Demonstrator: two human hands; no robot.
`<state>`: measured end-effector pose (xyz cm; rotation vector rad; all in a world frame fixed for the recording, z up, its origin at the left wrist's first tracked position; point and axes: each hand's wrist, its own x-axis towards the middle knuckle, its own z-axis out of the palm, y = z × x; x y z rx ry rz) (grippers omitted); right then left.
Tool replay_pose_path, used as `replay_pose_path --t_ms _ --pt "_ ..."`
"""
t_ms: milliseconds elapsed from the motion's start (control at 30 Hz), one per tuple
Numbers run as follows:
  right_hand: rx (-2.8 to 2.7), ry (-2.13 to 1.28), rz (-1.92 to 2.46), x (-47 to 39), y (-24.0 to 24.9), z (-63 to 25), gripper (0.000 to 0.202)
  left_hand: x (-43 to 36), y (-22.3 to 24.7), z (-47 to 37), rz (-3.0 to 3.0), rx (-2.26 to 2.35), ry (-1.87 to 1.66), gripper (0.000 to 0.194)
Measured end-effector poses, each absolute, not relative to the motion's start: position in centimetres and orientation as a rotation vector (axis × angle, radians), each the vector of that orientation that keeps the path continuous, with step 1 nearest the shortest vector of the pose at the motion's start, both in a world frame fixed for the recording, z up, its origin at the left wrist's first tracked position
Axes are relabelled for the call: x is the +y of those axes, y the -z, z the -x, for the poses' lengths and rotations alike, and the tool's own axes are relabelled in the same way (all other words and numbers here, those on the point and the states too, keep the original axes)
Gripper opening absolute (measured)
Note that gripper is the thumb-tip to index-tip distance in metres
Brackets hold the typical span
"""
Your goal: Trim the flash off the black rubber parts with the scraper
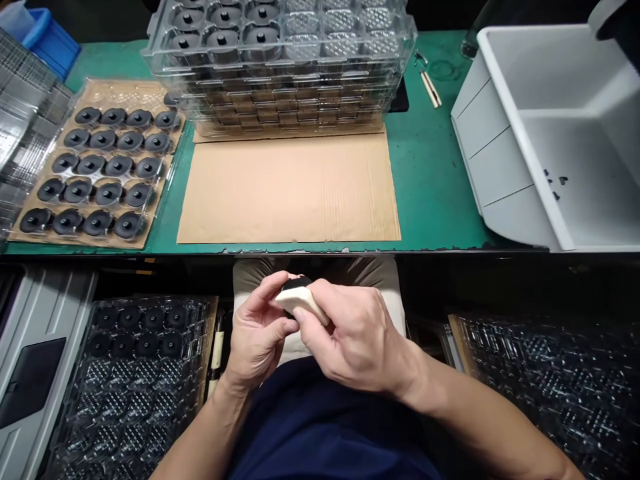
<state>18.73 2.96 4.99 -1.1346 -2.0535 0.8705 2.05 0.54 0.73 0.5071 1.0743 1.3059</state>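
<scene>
Above my lap, my left hand (pixel 256 337) grips a small black part (pixel 296 283) between thumb and fingers. Only the part's upper edge shows, so its full shape is hidden. My right hand (pixel 357 333) is closed on a cream-coloured pad (pixel 303 300), perhaps felt or sponge, pinched between thumb and fingers. The pad lies against the black part and covers most of it. Both hands are close together, below the table's front edge. Similar-looking round black parts with a centre stub sit in rows in a clear plastic tray (pixel 105 167) at the left of the table.
A flat cardboard sheet (pixel 290 190) lies on the green table (pixel 435 173). Behind it rises a stack of clear trays (pixel 280 87). A large grey bin (pixel 515 147) stands at right, a blue bin (pixel 55 47) at far left. More trays (pixel 130 373) flank my legs.
</scene>
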Motion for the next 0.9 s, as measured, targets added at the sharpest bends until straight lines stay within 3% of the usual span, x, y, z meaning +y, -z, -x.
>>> replay_pose_path --t_ms 233,467,700,900 --pt "-2.180 -0.761 1.196 3.2 -4.9 -19.4 0.021 0.9 -1.9 -1.0 -0.546 1.135 -1.419 0.057" --pt "-2.233 -0.457 1.359 6.6 -2.1 -20.9 0.025 0.1 -1.0 -0.1 -0.407 1.008 -1.278 0.062" --pt "-2.023 -0.161 1.917 15.3 3.0 -26.9 0.030 0.7 -1.8 -0.4 -0.297 0.887 -1.060 0.040" --pt "-1.839 -0.055 2.103 18.6 6.3 -29.7 0.028 0.3 -0.5 -2.1 -0.423 0.946 -0.873 0.057"
